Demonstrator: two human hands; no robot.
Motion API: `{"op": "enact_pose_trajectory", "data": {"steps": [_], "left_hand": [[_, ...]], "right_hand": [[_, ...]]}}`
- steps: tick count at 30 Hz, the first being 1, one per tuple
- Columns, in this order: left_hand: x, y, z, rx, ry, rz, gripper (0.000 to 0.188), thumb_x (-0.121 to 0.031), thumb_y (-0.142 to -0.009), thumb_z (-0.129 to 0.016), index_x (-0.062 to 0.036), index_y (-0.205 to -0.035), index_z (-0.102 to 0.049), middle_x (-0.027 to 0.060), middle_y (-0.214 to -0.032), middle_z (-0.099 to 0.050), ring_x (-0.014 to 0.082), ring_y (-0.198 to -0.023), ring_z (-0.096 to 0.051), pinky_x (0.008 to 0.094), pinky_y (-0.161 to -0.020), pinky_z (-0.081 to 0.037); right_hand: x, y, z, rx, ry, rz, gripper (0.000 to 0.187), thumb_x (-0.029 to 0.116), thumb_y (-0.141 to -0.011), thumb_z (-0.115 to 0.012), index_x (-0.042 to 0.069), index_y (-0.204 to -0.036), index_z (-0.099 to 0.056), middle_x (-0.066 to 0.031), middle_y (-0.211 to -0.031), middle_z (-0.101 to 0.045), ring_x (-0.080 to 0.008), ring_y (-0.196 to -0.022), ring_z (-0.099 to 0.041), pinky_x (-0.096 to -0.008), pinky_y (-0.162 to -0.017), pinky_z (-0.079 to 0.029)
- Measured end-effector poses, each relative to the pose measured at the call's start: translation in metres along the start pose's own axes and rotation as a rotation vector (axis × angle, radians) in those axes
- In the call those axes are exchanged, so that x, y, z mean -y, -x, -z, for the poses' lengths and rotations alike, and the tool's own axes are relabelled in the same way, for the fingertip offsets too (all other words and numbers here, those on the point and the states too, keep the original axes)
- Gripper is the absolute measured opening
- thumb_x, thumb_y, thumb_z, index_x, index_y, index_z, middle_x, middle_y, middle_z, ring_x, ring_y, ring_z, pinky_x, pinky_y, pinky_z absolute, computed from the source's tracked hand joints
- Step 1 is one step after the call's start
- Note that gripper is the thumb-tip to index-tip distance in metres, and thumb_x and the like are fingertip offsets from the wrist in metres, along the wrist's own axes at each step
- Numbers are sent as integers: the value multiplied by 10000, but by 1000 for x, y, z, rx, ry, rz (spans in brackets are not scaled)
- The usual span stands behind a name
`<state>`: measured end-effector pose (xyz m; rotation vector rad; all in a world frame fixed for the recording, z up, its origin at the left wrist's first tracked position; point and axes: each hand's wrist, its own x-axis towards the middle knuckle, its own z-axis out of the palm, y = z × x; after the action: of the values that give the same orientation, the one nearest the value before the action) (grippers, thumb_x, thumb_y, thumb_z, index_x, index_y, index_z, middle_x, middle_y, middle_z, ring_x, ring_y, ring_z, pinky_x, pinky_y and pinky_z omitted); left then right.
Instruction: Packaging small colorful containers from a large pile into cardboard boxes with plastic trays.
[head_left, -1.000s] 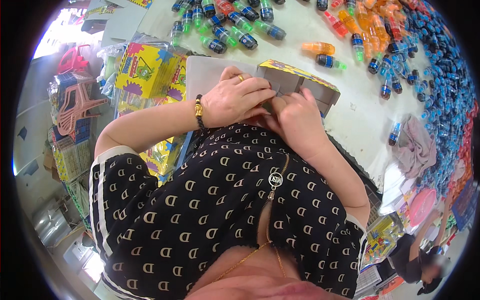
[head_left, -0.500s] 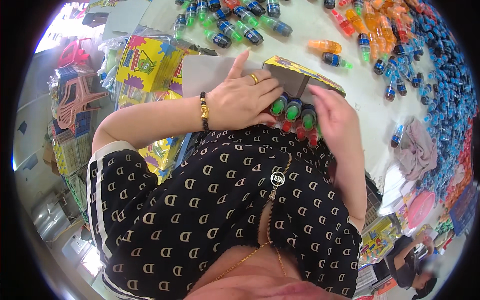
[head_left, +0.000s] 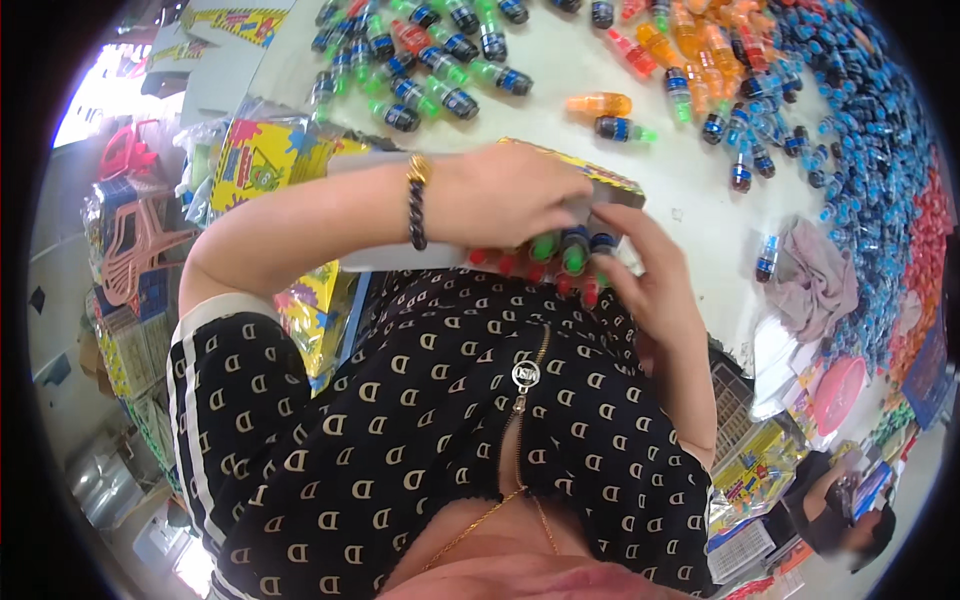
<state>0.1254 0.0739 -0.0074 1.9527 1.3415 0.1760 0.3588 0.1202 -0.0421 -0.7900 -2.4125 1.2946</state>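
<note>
A box [head_left: 350,258] with grey inner sides and a printed yellow flap [head_left: 610,178] lies open against my front. Small dark bottles with green tops [head_left: 574,252] stand in a row at its right part, and red-topped bottles [head_left: 565,284] line the edge below them. My left hand [head_left: 515,195] reaches across the box just above the bottles, its fingers bent down and smeared by motion. My right hand [head_left: 650,270] curls round the right end of the row, thumb and fingers on the last small bottle [head_left: 602,243]. The box's inside is partly hidden under my left hand.
Loose green-topped bottles [head_left: 440,65] lie scattered on the white table [head_left: 700,215] ahead. Orange bottles [head_left: 600,104] and a large heap of blue-topped ones [head_left: 870,150] spread rightward. A grey cloth [head_left: 812,275] lies at right. Printed yellow boxes [head_left: 255,160] stack at left. Another person [head_left: 835,510] sits lower right.
My left hand has turned over and shifted lower, bending its fingers toward the bottles. My right hand has closed in on the row's right end. The view has shifted slightly.
</note>
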Motion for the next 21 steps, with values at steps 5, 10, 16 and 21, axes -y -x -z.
{"op": "enact_pose_trajectory", "data": {"steps": [5, 10, 16, 21], "left_hand": [[37, -64, 30, -310, -249, 23, 305, -263, -902, -583, -60, -1129, -569, 153, -1099, -608, 325, -1013, -593, 400, -863, -484], [88, -123, 15, -65, -374, 315, 463, -409, -809, -649, -69, -1113, -568, 178, -1070, -572, 349, -1027, -581, 434, -888, -472], [99, -139, 19, -43, -398, 299, 374, -337, -797, -653, -52, -1033, -601, 165, -1048, -596, 338, -1004, -594, 430, -866, -481], [96, -141, 39, -187, -175, 219, 398, -319, -799, -678, -43, -1075, -599, 148, -1051, -657, 295, -962, -633, 378, -856, -486]], "right_hand": [[-71, -22, 81, -615, 83, -33, 261, 129, -961, -518, 21, -1178, -615, -107, -1161, -637, -195, -1087, -593, -298, -935, -441], [-212, -39, 164, -924, 239, -176, 360, 236, -936, -581, 52, -1246, -588, -148, -1263, -578, -267, -1208, -520, -361, -1025, -382], [-258, -64, 146, -742, 550, -131, 546, 427, -851, -652, 112, -1289, -565, -267, -1388, -423, -397, -1302, -382, -460, -1097, -282], [-233, -74, 103, -830, 657, -125, 516, 409, -886, -602, 98, -1294, -548, -255, -1387, -422, -408, -1286, -385, -465, -1086, -292]]}}
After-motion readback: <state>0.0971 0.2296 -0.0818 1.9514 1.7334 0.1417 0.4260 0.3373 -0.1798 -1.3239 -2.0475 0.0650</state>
